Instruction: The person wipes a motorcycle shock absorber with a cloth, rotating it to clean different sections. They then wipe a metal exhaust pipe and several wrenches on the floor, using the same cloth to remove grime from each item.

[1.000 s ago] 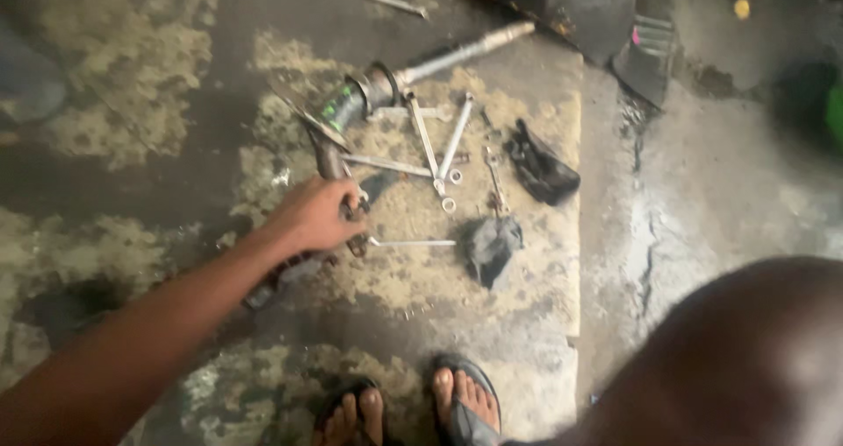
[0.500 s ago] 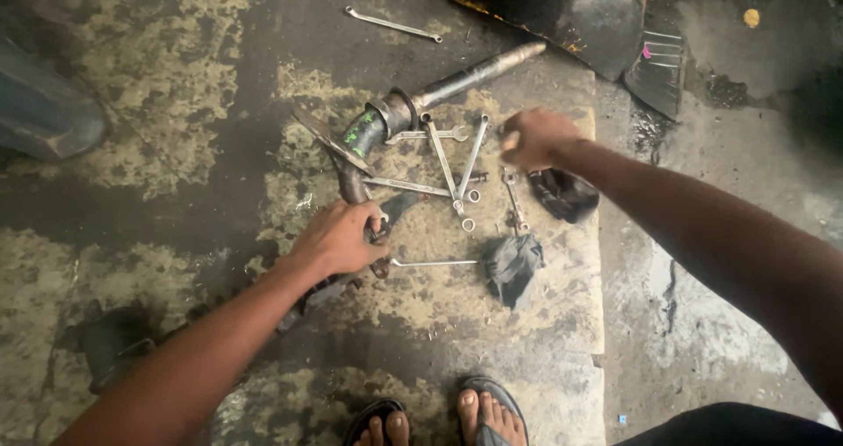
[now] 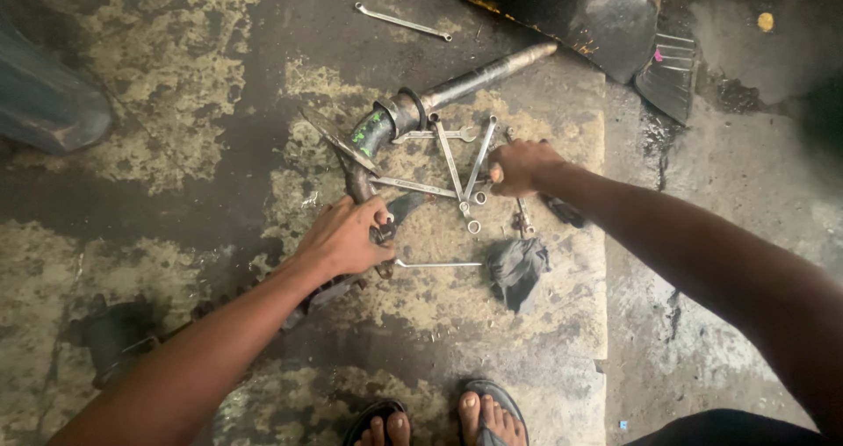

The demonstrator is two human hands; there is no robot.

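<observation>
Two hands worked: left hand [image 3: 344,235] clamped the rusty steel strut [image 3: 386,130] steady; right hand [image 3: 520,167] closed over slim steel spanners [image 3: 464,161] just beyond.

light: dim, diffuse daylight | shadows: soft | blur: slight overall | edges: wide-angle distortion

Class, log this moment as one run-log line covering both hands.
left hand: gripping strut assembly lower end | right hand: closed among wrenches | nearby: dark rag | surface: stained concrete floor
</observation>
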